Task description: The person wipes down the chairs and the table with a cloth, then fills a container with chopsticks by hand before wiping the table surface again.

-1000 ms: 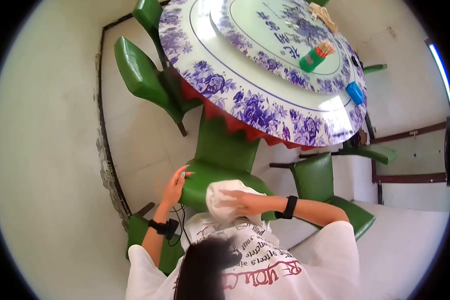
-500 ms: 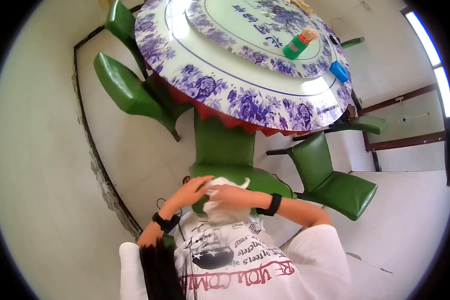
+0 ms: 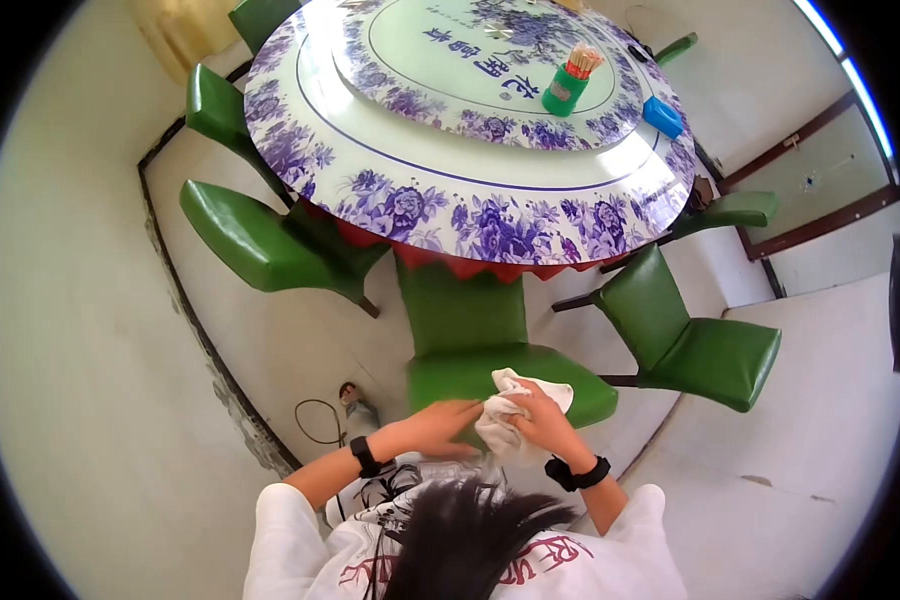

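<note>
My right hand (image 3: 543,422) is closed around a bunched white cloth (image 3: 498,428), and part of the cloth spreads out past the fingers over the seat of a green chair (image 3: 445,375). On the left side of the cloth, my left hand (image 3: 432,430) has its fingers stretched out, slightly blurred, with the tips close to the cloth's edge. Both hands are low over the near edge of the green seat, just in front of my body.
Beyond the chair stands a round table (image 3: 390,205) with purple flowers and a turntable. It holds a green toothpick holder (image 3: 564,92) and a blue box (image 3: 662,117). Other green chairs flank it, one left (image 3: 235,235) and one right (image 3: 720,355). A thin cable loop (image 3: 315,403) lies on the floor.
The cloth and my right hand have shifted right across the seat. My left hand, earlier up against the cloth, now lies flatter at its left side. The camera view has tilted.
</note>
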